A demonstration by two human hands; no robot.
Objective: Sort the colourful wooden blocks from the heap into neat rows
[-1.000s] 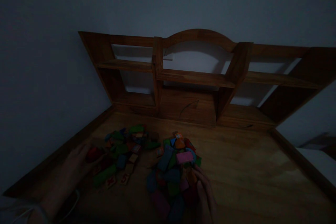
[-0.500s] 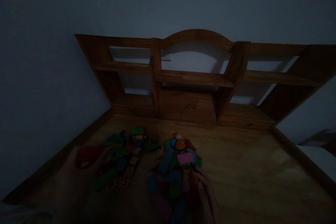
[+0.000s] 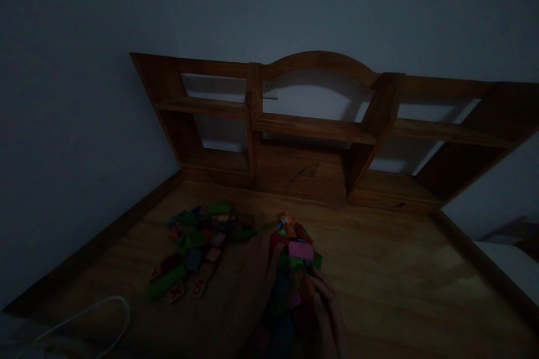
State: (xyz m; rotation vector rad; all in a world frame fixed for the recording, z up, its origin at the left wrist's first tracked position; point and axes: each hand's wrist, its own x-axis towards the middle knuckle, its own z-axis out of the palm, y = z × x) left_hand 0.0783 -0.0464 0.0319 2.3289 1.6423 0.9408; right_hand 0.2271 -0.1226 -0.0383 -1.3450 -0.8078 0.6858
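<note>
The picture is very dark. Two heaps of coloured wooden blocks lie on a wooden desk (image 3: 400, 280). The left heap (image 3: 196, 249) is spread flat, with green pieces and number tiles. The right heap (image 3: 295, 269) is piled up, with a pink block (image 3: 300, 249) on top. My left hand (image 3: 259, 272) is at the left side of the right heap, its fingertips on a red block (image 3: 278, 239) beside the pink one. My right hand (image 3: 326, 308) rests against the heap's near right side; its grip is too dark to make out.
A wooden shelf unit (image 3: 311, 126) with an arched middle stands along the desk's back against the wall. A raised wooden rim (image 3: 96, 247) runs down the left edge. A white cable (image 3: 90, 311) curls at the near left corner.
My left hand lifted a red block from the left heap and carried it right to the top of the right heap. My right hand stayed by that heap. The view shifted slightly.
</note>
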